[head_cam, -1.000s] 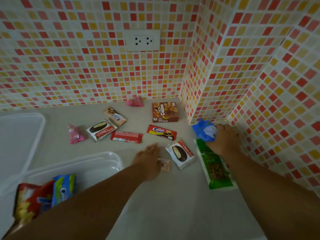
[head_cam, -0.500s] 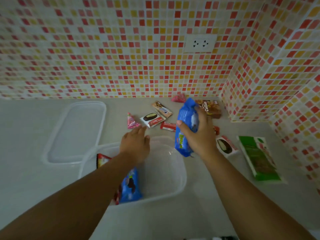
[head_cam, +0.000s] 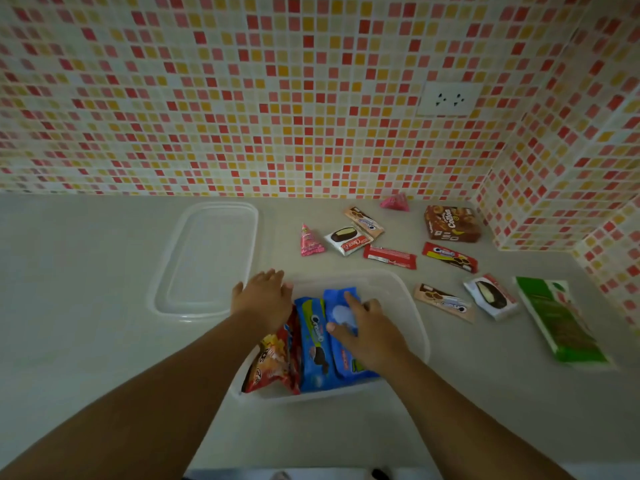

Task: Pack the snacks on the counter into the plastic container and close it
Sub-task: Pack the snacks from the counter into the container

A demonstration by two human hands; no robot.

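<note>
We see the right hand lying flat, fingers spread, on a blue snack pack inside the clear plastic container; it presses rather than grips; the left hand rests open on the container's far left rim, holding nothing. Beside the blue pack lie a blue cookie pack and a red snack bag. The container sits mid-counter; its clear lid lies just left; wrapped snacks, a brown box and a green packet are scattered right.
</note>
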